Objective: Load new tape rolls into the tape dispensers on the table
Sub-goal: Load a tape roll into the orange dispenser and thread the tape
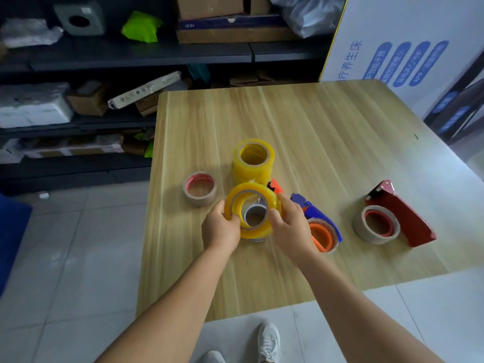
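Yellow tape roll [252,208] tilted over a dispenser hub [255,214]; blue dispenser [318,218] and red dispenser [400,214] alongside.

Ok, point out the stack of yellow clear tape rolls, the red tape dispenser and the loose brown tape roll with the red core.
stack of yellow clear tape rolls [252,166]: head view, side wall.
red tape dispenser [408,218]: head view, red body.
loose brown tape roll with the red core [199,199]: head view, near outer wall.

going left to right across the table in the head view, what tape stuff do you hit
brown tape roll with a red core → yellow tape roll held in both hands, left hand and right hand → blue dispenser with an orange hub → red dispenser loaded with a brown roll
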The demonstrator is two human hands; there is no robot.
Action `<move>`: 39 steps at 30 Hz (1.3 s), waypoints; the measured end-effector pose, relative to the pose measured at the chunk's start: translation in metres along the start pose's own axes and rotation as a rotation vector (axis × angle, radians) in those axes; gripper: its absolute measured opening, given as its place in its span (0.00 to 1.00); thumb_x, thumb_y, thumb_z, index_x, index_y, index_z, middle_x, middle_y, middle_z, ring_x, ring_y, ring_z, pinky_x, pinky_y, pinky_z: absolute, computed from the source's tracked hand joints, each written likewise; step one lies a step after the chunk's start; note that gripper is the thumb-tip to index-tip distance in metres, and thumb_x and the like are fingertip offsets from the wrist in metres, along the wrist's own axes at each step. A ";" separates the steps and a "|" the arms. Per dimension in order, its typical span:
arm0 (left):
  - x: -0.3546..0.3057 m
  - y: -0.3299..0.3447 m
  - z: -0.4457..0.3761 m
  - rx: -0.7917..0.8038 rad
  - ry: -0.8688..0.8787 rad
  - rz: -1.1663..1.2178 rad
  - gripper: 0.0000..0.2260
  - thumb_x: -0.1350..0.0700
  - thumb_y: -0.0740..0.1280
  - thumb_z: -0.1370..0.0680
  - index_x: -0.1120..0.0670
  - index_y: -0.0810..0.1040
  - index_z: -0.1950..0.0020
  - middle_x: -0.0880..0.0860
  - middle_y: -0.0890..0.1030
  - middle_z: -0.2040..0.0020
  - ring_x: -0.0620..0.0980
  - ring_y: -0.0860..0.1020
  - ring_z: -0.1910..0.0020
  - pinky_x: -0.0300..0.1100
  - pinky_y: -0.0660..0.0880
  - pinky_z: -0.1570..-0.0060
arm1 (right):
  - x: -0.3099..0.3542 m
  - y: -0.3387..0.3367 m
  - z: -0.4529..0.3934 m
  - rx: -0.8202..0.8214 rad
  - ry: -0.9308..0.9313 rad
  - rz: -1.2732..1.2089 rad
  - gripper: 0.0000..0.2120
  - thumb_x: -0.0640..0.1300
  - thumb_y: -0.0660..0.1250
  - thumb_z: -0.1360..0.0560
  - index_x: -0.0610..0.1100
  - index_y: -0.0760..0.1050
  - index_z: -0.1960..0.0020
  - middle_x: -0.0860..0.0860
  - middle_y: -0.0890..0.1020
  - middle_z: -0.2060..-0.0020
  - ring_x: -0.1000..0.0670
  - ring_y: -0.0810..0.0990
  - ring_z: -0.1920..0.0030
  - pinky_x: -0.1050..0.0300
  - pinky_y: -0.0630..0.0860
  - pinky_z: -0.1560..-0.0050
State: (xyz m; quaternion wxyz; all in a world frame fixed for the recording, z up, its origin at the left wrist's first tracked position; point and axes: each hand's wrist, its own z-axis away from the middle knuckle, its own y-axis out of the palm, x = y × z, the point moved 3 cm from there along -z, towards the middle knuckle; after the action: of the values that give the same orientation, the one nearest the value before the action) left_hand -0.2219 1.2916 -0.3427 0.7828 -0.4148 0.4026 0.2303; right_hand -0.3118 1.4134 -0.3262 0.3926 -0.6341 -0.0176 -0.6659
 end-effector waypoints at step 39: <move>-0.007 0.021 -0.002 0.351 0.169 -0.462 0.52 0.40 0.77 0.37 0.52 0.50 0.23 0.51 0.58 0.25 0.52 0.66 0.29 0.45 0.68 0.39 | 0.001 -0.019 -0.026 0.266 0.124 0.688 0.22 0.42 0.62 0.21 0.46 0.62 0.29 0.46 0.69 0.43 0.45 0.75 0.50 0.53 0.75 0.54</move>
State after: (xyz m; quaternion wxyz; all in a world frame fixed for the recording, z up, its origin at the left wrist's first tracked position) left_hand -0.2412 1.3013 -0.3467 0.8379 -0.3715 0.3950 -0.0623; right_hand -0.3438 1.4129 -0.3212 0.6726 -0.5048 0.1340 -0.5243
